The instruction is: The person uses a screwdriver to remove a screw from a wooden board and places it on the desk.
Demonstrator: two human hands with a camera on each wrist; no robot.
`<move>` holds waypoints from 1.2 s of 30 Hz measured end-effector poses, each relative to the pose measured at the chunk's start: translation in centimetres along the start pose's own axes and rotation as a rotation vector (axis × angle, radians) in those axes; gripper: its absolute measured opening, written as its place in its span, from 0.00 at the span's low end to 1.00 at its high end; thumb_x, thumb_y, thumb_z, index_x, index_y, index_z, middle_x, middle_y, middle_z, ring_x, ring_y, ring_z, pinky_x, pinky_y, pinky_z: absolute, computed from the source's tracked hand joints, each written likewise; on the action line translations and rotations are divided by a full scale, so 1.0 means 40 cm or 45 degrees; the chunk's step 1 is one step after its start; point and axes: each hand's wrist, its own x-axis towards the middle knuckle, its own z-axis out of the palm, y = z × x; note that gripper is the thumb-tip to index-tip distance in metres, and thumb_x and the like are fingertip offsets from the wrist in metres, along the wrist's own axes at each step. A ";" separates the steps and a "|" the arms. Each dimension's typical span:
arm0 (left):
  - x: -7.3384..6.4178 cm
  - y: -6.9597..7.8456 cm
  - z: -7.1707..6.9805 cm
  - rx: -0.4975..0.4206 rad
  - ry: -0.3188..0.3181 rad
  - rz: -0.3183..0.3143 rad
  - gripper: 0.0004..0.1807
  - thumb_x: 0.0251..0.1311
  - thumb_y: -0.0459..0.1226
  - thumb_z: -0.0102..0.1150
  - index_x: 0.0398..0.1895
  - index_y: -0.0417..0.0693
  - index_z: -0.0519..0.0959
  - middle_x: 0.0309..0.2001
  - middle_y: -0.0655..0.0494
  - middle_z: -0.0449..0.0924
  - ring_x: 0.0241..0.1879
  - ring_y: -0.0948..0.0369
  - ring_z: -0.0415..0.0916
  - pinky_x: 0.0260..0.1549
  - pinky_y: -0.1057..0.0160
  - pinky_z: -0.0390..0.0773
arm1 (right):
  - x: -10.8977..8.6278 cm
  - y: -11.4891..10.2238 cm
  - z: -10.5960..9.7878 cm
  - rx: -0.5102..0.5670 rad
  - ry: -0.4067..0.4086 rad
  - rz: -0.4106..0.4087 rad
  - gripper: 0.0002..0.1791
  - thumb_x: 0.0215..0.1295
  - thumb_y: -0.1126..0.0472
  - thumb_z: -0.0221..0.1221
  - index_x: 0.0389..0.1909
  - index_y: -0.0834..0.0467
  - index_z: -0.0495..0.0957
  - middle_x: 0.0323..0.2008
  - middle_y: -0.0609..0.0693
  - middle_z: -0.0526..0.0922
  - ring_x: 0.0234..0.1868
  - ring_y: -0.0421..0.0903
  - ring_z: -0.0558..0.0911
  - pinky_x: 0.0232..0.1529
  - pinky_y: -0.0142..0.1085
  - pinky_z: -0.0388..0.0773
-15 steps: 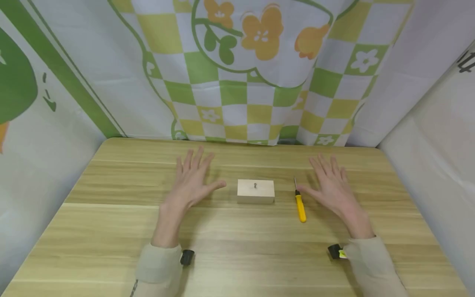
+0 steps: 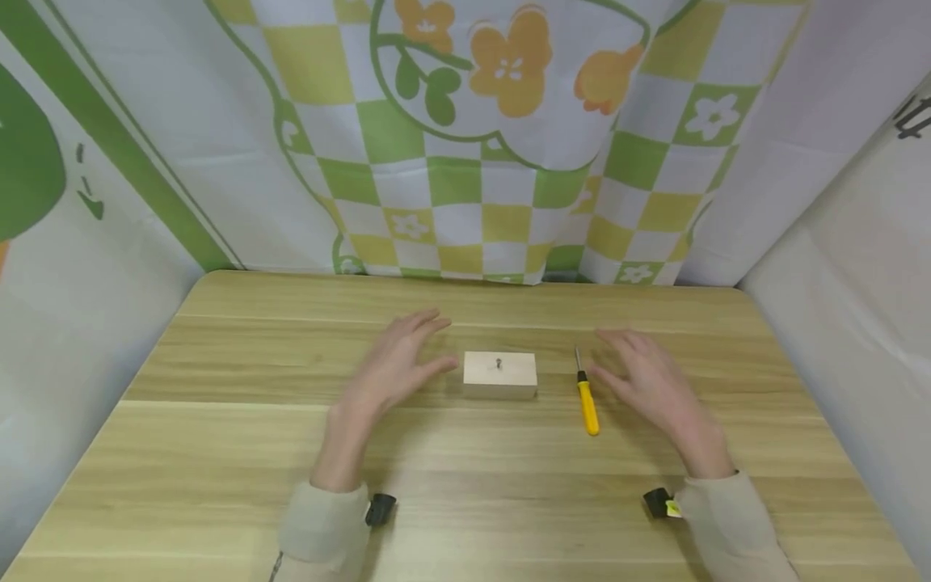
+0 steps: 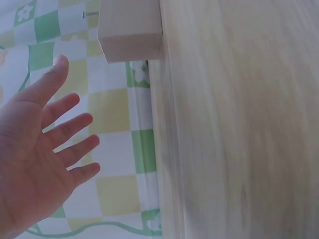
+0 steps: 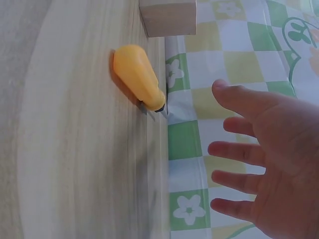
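A pale wooden block point(image 2: 500, 380) lies on the table with a small screw point(image 2: 499, 364) standing upright in its top face. To its right is a screwdriver point(image 2: 587, 404) with a yellow handle, its tip pointing to the far side. My left hand point(image 2: 396, 360) hovers left of the block, thumb toward it, fingers loosely spread and holding nothing. On the other side my right hand point(image 2: 650, 380) hovers just right of the screwdriver, apart from it. In the right wrist view the fingers point(image 4: 237, 152) are extended and hold nothing.
The wood-grain table point(image 2: 465, 501) stretches around both arms. A checked, flowered curtain point(image 2: 465, 194) hangs behind its far edge, with white cloth on both sides. A small black device point(image 2: 381, 510) sits at the left cuff, another point(image 2: 658, 503) at the right.
Both hands have turned from flat, spread palms to a more sideways pose with fingers bent inward. My left hand has moved right, nearer the block. Block and screwdriver stay in place.
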 end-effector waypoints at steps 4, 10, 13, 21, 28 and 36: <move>0.005 0.009 0.012 -0.067 -0.022 -0.002 0.36 0.65 0.56 0.59 0.72 0.51 0.67 0.76 0.49 0.60 0.75 0.46 0.56 0.74 0.42 0.53 | -0.003 -0.006 0.000 -0.010 -0.018 -0.010 0.33 0.70 0.48 0.59 0.70 0.59 0.66 0.67 0.62 0.72 0.68 0.63 0.69 0.69 0.62 0.63; 0.010 0.020 0.028 -0.151 -0.059 -0.004 0.38 0.62 0.56 0.62 0.72 0.52 0.67 0.76 0.52 0.60 0.75 0.49 0.56 0.74 0.45 0.57 | -0.009 -0.011 0.005 -0.007 -0.056 -0.022 0.32 0.69 0.49 0.61 0.69 0.59 0.68 0.65 0.62 0.74 0.65 0.63 0.72 0.67 0.61 0.67; 0.012 0.028 0.035 -0.193 -0.088 0.005 0.40 0.60 0.55 0.65 0.73 0.51 0.66 0.76 0.51 0.60 0.75 0.50 0.56 0.75 0.47 0.56 | -0.010 -0.014 0.007 0.005 -0.063 -0.034 0.32 0.67 0.49 0.62 0.68 0.59 0.70 0.64 0.61 0.75 0.64 0.63 0.74 0.66 0.60 0.68; 0.019 0.049 0.054 -0.265 -0.193 0.012 0.46 0.54 0.49 0.72 0.74 0.47 0.63 0.75 0.51 0.62 0.75 0.51 0.58 0.75 0.50 0.57 | -0.010 -0.024 0.017 0.000 -0.091 -0.098 0.31 0.67 0.48 0.63 0.66 0.58 0.73 0.62 0.58 0.78 0.62 0.60 0.76 0.64 0.57 0.71; 0.027 0.059 0.070 -0.271 -0.209 -0.040 0.38 0.51 0.39 0.75 0.67 0.44 0.72 0.69 0.48 0.71 0.66 0.50 0.70 0.68 0.51 0.69 | -0.015 -0.029 0.018 -0.007 -0.112 -0.117 0.30 0.67 0.48 0.62 0.66 0.59 0.73 0.62 0.58 0.78 0.62 0.60 0.77 0.63 0.57 0.73; 0.031 0.068 0.082 -0.278 -0.181 -0.125 0.36 0.50 0.35 0.75 0.65 0.44 0.75 0.65 0.49 0.75 0.59 0.51 0.76 0.62 0.52 0.75 | -0.018 -0.033 0.024 -0.042 -0.115 -0.156 0.27 0.66 0.51 0.64 0.62 0.60 0.76 0.55 0.57 0.82 0.56 0.58 0.81 0.57 0.56 0.78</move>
